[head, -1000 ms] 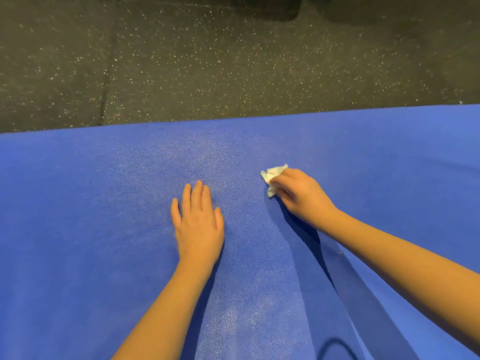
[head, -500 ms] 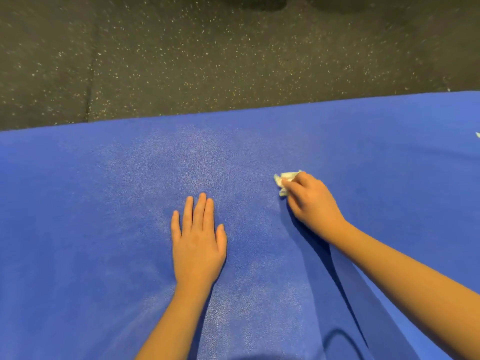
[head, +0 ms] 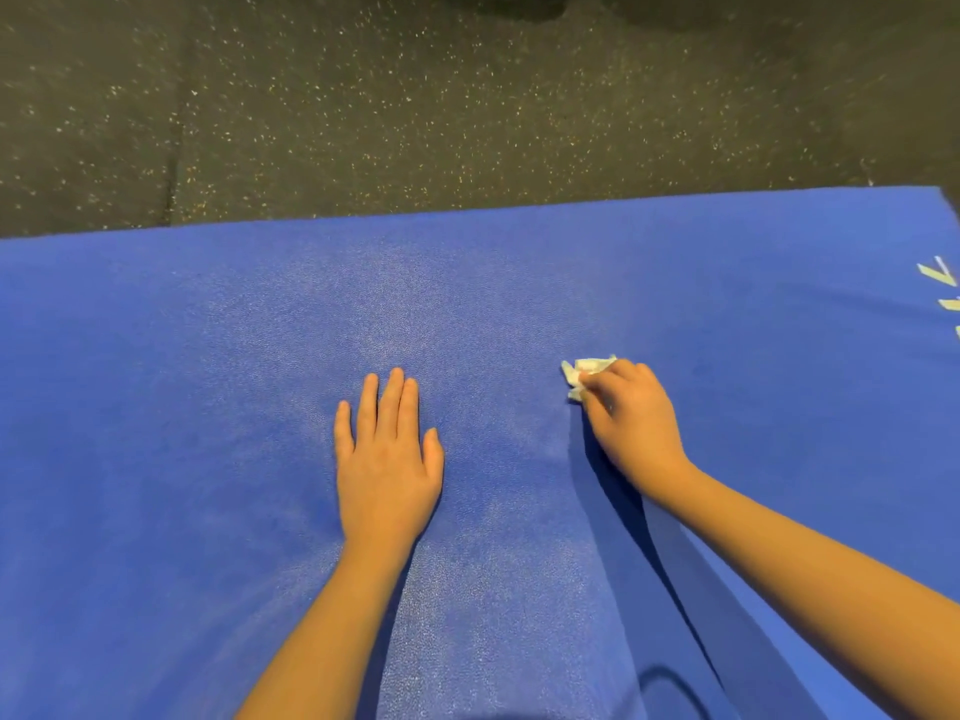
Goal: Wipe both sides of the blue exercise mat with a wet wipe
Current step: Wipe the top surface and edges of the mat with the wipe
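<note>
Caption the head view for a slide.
Right hand holds crumpled wet wipe on the blue mat; left hand rests flat.

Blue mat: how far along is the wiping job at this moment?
A paler sheen around the middle of the blue mat may be wiped ground, though I cannot be sure. In hand: the right hand grips the crumpled wet wipe against the top face while the left hand rests flat. Left: the mat lies unflipped, so its underside is undone.

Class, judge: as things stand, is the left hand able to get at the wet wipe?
Probably yes: only bare blue mat lies between the left hand and the wet wipe, though the right hand grips it.
</note>
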A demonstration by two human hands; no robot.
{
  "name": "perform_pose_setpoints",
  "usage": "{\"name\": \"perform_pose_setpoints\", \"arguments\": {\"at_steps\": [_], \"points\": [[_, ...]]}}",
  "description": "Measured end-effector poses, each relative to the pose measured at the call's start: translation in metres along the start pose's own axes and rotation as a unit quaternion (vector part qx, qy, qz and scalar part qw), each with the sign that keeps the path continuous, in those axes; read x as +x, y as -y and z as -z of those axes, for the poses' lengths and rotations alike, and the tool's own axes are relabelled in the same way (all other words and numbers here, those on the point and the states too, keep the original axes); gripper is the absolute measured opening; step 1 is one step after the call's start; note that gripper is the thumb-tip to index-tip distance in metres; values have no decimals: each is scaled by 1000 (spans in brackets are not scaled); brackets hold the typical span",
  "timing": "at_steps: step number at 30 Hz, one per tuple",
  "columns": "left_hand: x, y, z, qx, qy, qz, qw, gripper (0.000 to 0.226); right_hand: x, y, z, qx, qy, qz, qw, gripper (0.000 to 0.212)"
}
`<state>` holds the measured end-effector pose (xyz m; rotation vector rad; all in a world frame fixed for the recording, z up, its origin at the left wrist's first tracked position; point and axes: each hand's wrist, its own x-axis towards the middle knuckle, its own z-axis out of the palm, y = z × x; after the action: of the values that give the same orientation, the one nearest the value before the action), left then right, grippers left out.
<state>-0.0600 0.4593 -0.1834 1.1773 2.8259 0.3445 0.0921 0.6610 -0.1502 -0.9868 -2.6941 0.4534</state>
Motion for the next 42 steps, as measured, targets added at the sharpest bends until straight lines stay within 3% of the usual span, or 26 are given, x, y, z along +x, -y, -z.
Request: {"name": "perform_pose_setpoints", "arguments": {"at_steps": [2, 5, 7, 9, 11, 13, 14, 16, 19, 21, 24, 26, 30, 32, 34, 36, 38, 42], "points": [[0, 0, 0, -4, -3, -1, 1000, 57, -15, 10, -2, 24, 27, 29, 999, 19], [0, -1, 1, -7, -7, -1, 1000, 57, -38, 16, 5, 5, 141, 214, 966, 27], [0, -2, 1, -5, -6, -1, 1000, 57, -33, 7, 12, -30, 162, 252, 954, 27], [0, -1, 1, -5, -2, -1, 1000, 57, -26, -6, 15, -46, 110, 173, 978, 25], [0, -1, 1, -4, 0, -2, 1000, 58, -24, -12, 18, -31, 54, 21, 998, 16], [0, -1, 1, -4, 2, -1, 1000, 58, -31, -8, 15, -4, 65, -59, 996, 12], [0, -1, 1, -4, 2, -1, 1000, 58, -38, -3, 14, 4, 90, -37, 995, 17], [0, -1, 0, -4, 1, -2, 1000, 58, -56, 9, 16, 27, 158, 94, 983, 29], [0, -2, 0, -2, 5, -2, 1000, 59, -65, 13, 26, -1, 228, 225, 947, 28], [0, -2, 0, -2, 8, -3, 1000, 60, -60, 4, 27, -30, 188, 177, 966, 25], [0, -3, 1, -2, 8, -5, 1000, 60, -49, -7, 26, -63, 103, 4, 993, 19], [0, -3, 1, -2, 11, -4, 1000, 60, -52, -5, 23, -57, 117, -43, 991, 20], [0, -4, 2, 0, 20, -4, 1000, 60, -84, 17, 32, 13, 228, 146, 962, 26], [0, -5, 3, 7, 31, -3, 999, 60, -88, 12, 34, -1, 245, 190, 951, 31], [0, -6, 5, 18, 44, -5, 999, 60, -80, 4, 34, -26, 200, 138, 970, 30], [0, -7, 6, 25, 52, -4, 998, 60, -72, -2, 34, -48, 151, 17, 987, 25], [-2, -7, 5, 28, 52, 1, 998, 55, -74, -1, 35, -42, 153, -38, 987, 24], [-8, -14, 9, 21, 81, 17, 996, 52, -108, 18, 43, 14, 232, 109, 966, 24]]}}
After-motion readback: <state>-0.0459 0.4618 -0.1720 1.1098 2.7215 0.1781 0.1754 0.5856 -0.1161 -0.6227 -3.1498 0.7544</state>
